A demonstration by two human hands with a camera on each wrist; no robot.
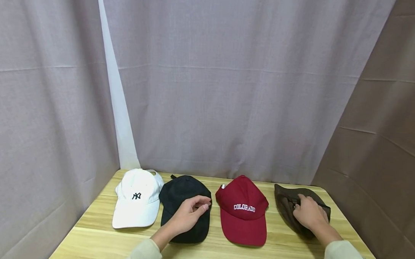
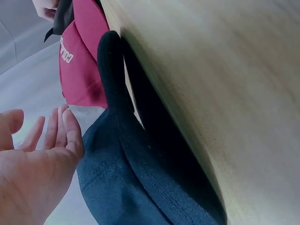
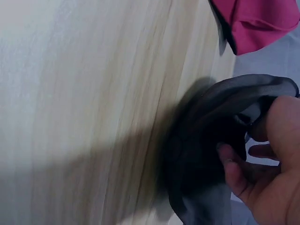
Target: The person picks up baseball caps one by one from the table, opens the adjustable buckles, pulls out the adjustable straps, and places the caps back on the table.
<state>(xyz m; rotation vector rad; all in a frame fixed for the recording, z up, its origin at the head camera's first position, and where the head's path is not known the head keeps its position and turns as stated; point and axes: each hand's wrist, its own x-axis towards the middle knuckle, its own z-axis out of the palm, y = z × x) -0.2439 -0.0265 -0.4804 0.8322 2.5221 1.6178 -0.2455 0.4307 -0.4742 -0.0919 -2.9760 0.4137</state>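
My right hand (image 1: 311,216) grips a dark brown brimmed hat (image 1: 287,192) at the right of the table, its fingers curled into the fabric. In the right wrist view, the hat (image 3: 187,154) stands tilted on the wood, its dark hollow partly covered by the fingers. Above a black cap (image 1: 181,187) hovers my left hand (image 1: 187,215), fingers loosely bent and nothing between them. The left wrist view shows this hand (image 2: 40,176) beside the black cap's curved brim (image 2: 154,173), apart from it.
Between the hands lies a red cap (image 1: 243,231) lettered COLORADO, brim toward me. At the far left is a white cap (image 1: 136,214) with a dark NY emblem. All rest on a wooden table (image 1: 97,232), with grey curtains (image 1: 208,106) behind and at the sides.
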